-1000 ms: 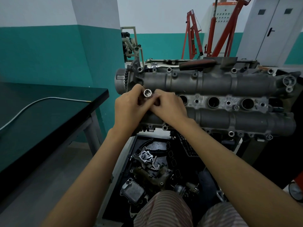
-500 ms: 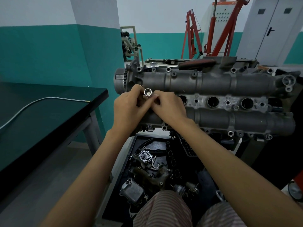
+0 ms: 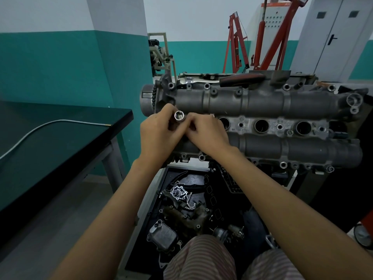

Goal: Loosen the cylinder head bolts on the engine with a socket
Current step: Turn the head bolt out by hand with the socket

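Your left hand [image 3: 159, 134] and right hand [image 3: 207, 136] together pinching a shiny socket [image 3: 179, 116], open end facing you, over the engine's [image 3: 262, 126] left end, ratchet [image 3: 222, 80] lying on top, dark worktop [image 3: 60, 138] left, parts tray [image 3: 193, 209] below.

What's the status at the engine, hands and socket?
Left hand grips socket, open end up. Right hand pinches beside it. Ratchet idle atop engine. Nothing in the way.

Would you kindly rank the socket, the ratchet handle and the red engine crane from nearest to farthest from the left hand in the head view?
1. socket, held at the left hand's fingertips.
2. ratchet handle, on the engine's far edge.
3. red engine crane, by the back wall.
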